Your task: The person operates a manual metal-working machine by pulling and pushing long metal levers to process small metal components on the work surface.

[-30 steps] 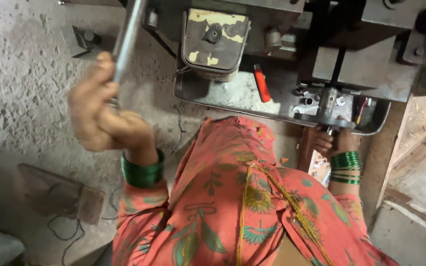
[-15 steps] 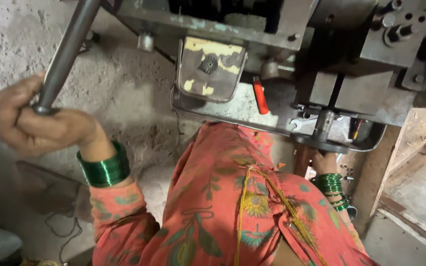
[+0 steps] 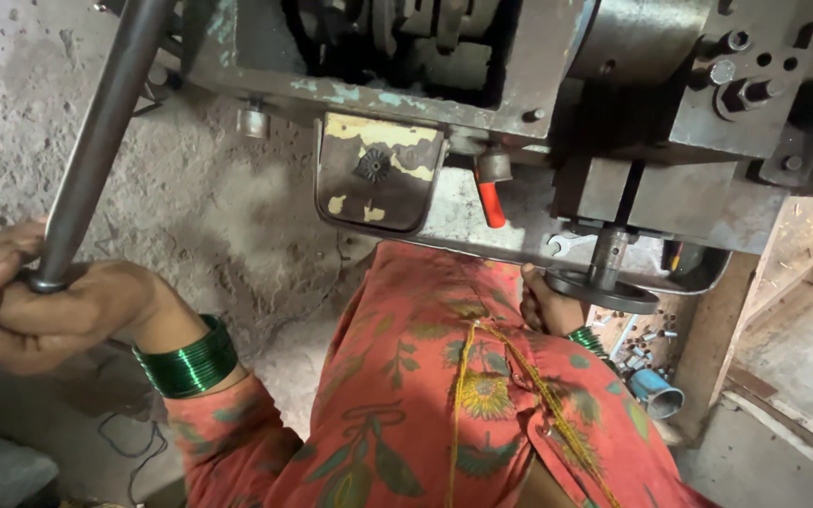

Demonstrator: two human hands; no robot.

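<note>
Nearest the camera: an orange floral garment [image 3: 444, 404] fills the lower frame, with green bangles [image 3: 185, 357] on the left wrist.

Left hand [image 3: 44, 310]: fist closed tight around the lower end of a long grey steel lever [image 3: 96, 150]. The lever runs up and to the right toward the machine frame [image 3: 369, 75] at the top of the view. The grip sits at the very tip of the bar.

Judgement on handling: the lever looks like solid round steel, so stiff and heavy, with no give. Its surface is smooth and bare, so it could slip in a sweaty palm. Holding at the far end gives the most leverage; a full wrap of the fingers, as seen here, suits it.

Right hand [image 3: 548, 306]: low beside a dark round wheel [image 3: 604, 292] on a short vertical shaft under the machine. It touches or nearly touches the wheel's rim; whether it grips I cannot tell, as the fingers are hidden.

Further off: a worn hinged plate [image 3: 378, 179], a red-handled part [image 3: 491, 202], and small metal pieces beside a blue cup [image 3: 656, 390] at lower right. Rough concrete floor [image 3: 209, 207] behind.
</note>
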